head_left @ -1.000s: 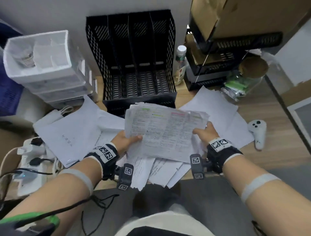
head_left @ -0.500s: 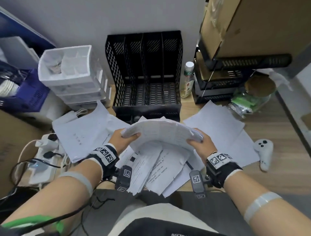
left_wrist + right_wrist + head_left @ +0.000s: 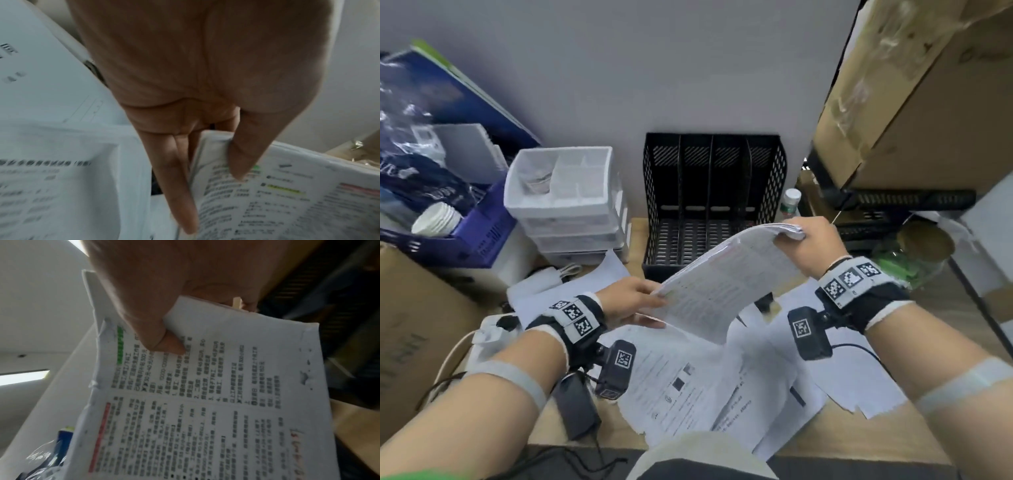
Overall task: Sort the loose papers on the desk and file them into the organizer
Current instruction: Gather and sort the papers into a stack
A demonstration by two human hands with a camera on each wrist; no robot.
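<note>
A stack of printed papers (image 3: 726, 279) with green and red highlights hangs tilted in the air, its right end raised. My left hand (image 3: 633, 301) pinches its lower left edge, thumb on top and fingers (image 3: 180, 186) beneath the papers (image 3: 287, 194). My right hand (image 3: 810, 245) grips the upper right corner, thumb pressed on the printed face of the papers (image 3: 205, 394). The black mesh organizer (image 3: 710, 202) with several upright slots stands against the wall just behind the stack. More loose sheets (image 3: 688, 373) lie spread on the desk under my hands.
White drawer units (image 3: 565, 202) stand left of the organizer, a blue crate (image 3: 465, 233) with cups farther left. A small bottle (image 3: 789, 202), black trays and cardboard boxes (image 3: 914, 92) crowd the right. A power strip (image 3: 493, 332) and cables lie at the left.
Both hands lifted the stack off the desk pile and turned it: the right end rose toward the organizer, the left end stayed low. The head view tipped upward.
</note>
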